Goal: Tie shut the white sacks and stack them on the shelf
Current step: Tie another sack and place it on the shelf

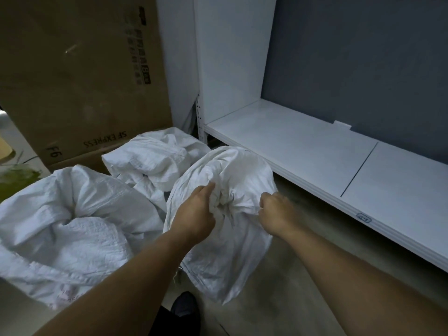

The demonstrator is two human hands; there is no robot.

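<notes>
Both hands, left hand (pixel 194 214) and right hand (pixel 276 214), clamp the bunched neck of a white woven plastic sack (pixel 225 238) on the floor; the white metal shelf (pixel 303 151) waits at 2 o'clock. Cinching hard before knotting should keep it shut.

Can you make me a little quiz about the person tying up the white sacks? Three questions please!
1. True or false: a sack already lies on the white shelf.
2. What do the left hand and right hand grip? A) nothing B) the bunched top of the right sack C) the shelf's edge
3. How many white sacks are in view?
Key: 1 false. 2 B. 3 three: the right sack, the left sack, the back sack.
</notes>
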